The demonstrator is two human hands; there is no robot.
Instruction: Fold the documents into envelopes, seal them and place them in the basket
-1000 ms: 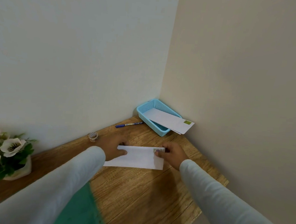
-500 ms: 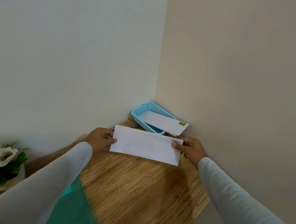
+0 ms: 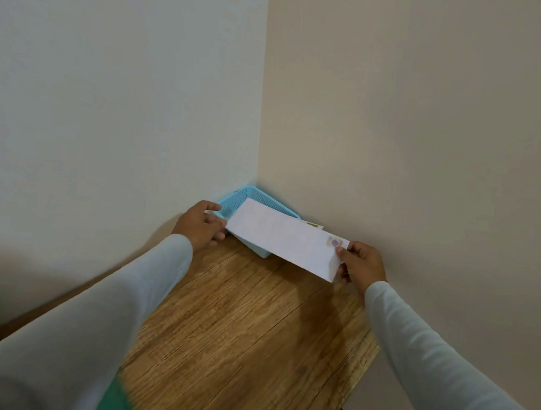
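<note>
The left hand [image 3: 200, 224] pinches the left end of the envelope [image 3: 280, 237]. The right hand [image 3: 362, 262] pinches the right end beside a purple mark [image 3: 335, 243]. The envelope hangs tilted above the blue basket [image 3: 254, 195] at the far corner of the table [image 3: 239, 323]. The placing step is in hand; next it needs lowering in and releasing. Faint lines on its face may be writing but cannot be read.

envelope [image 3: 284, 237] held above blue basket [image 3: 257, 197] | left hand [image 3: 200, 224] pinching left end | right hand [image 3: 359, 262] pinching right end | wooden table [image 3: 239, 329] below
</note>
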